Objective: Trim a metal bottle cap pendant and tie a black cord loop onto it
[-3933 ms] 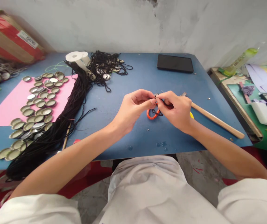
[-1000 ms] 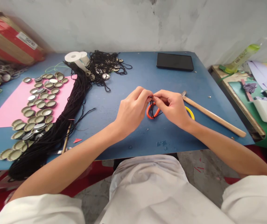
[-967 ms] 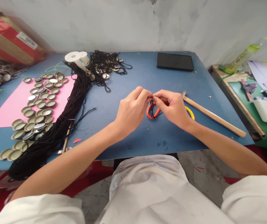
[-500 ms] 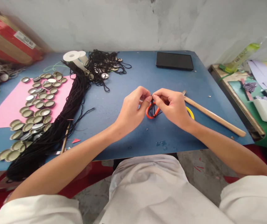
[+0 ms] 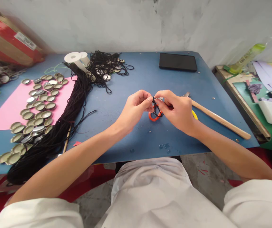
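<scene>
two hands point(image 5: 134, 109) are seen | one wooden-handled tool point(image 5: 219, 118) | one pink sheet point(image 5: 7, 106) | over thirty bottle caps point(image 5: 38, 122) are counted

Black cord point(image 5: 154, 103) in both hands point(image 5: 136, 107) point(image 5: 180, 110)

A creased off-white top point(image 5: 150, 196) is worn, its loose sleeves point(image 5: 38, 213) leaving both forearms point(image 5: 90, 148) bare.

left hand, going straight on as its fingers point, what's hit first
Likely the black cord at its fingertips, then the right hand just beyond; depth between them is hard to judge.
</scene>
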### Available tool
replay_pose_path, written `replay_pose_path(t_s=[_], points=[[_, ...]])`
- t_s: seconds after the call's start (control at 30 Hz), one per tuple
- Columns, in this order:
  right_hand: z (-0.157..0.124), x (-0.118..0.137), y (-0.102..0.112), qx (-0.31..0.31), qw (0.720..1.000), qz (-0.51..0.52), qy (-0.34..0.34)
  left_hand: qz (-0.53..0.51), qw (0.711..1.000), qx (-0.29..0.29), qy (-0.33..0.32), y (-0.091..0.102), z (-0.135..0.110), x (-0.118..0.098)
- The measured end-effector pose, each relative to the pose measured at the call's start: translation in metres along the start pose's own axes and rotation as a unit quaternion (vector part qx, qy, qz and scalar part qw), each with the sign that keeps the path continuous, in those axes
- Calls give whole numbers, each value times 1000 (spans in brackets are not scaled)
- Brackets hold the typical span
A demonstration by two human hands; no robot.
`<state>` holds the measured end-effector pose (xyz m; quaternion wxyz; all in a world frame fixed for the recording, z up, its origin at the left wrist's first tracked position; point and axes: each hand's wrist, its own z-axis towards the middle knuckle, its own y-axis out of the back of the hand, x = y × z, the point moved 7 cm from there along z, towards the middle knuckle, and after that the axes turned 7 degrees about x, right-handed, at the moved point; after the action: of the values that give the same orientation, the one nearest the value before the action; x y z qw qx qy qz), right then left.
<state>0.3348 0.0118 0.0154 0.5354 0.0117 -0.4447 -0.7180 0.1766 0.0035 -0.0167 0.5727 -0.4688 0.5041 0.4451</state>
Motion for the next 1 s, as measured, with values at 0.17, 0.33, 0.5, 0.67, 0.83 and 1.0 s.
replay_pose_path(t_s=[0.17,0.33,0.5,0.67,0.83,1.0], points=[[0,-1,-2,7,999,-44,17,17,1000,-3,-15,0,0,-3],[1,-1,-2,28,998,-58,5,74,995,1,-60,1,-1,-6],[1,-3,-4,53,996,-69,-11,125,990,-1,-72,3,-2,-8],[1,-5,-8,71,994,-82,-14,174,981,-1,-83,2,-3,-12],[0,-7,-10,79,994,-71,-17,239,966,1,-95,-2,-6,-17],[3,-7,-6,71,997,-10,-32,317,940,-8,-124,-1,-6,-19]])
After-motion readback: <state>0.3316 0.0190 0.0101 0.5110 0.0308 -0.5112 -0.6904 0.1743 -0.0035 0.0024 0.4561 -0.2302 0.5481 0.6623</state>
